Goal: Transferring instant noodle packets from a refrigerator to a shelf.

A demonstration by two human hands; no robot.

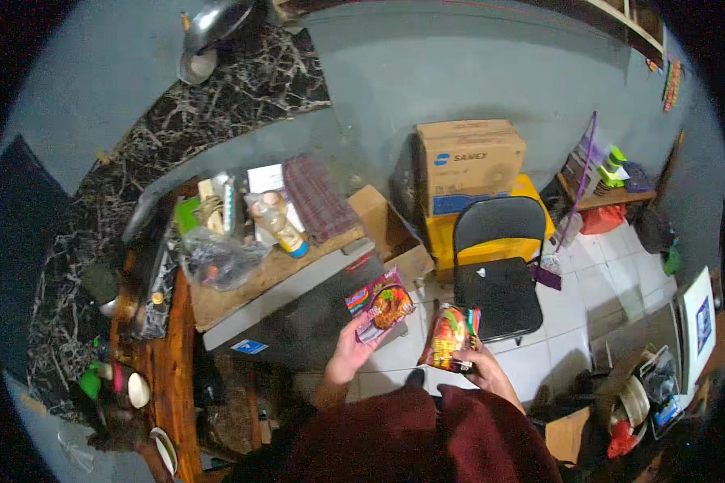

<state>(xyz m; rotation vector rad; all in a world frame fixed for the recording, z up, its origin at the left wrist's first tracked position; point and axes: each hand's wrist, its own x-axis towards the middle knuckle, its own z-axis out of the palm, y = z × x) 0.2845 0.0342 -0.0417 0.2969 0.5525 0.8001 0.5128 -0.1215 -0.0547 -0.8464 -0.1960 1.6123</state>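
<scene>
Tiled floor (572, 342), two packets (387, 307), one in left hand (349, 351), one in right hand (483, 365)

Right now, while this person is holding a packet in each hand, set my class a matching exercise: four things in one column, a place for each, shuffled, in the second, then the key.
Things
1. purple packet
2. red-and-yellow packet
3. black chair
4. checked cloth

Places
A. in front of the large cardboard box
B. in the right hand
C. beside the bottle
D. in the left hand

Right pairs: 1-D; 2-B; 3-A; 4-C
</scene>
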